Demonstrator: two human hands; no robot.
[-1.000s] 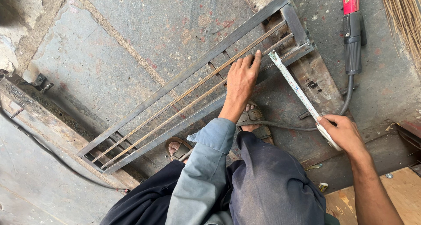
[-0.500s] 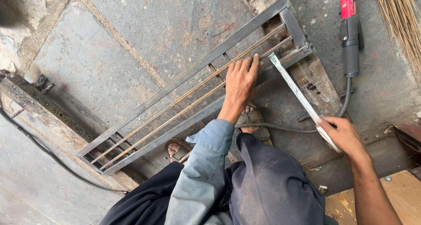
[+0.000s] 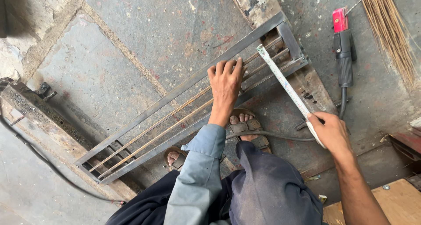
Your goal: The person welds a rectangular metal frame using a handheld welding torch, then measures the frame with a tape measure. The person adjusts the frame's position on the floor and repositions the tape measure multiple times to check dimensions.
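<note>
The metal frame [image 3: 184, 87] lies flat on the stone floor [image 3: 131, 28]. The left hand [image 3: 226, 80] presses open on its middle, gripping nothing. The right hand [image 3: 329, 131], closed around a tape measure [image 3: 283, 80], stretches it across the frame's right end. The measuring step seems in hand; next the reading needs a steady tape.

The frame [image 3: 175, 93] lies slantwise on the floor [image 3: 131, 32]. The left hand [image 3: 226, 82] rests on the frame's rods. The tape [image 3: 283, 80] runs from the frame's right end to the right hand [image 3: 329, 131], below the frame. The grinder [image 3: 343, 49] lies right of the frame, the broom [image 3: 388, 28] farther right. Two feet [image 3: 245, 124] stand just below the frame.
</note>
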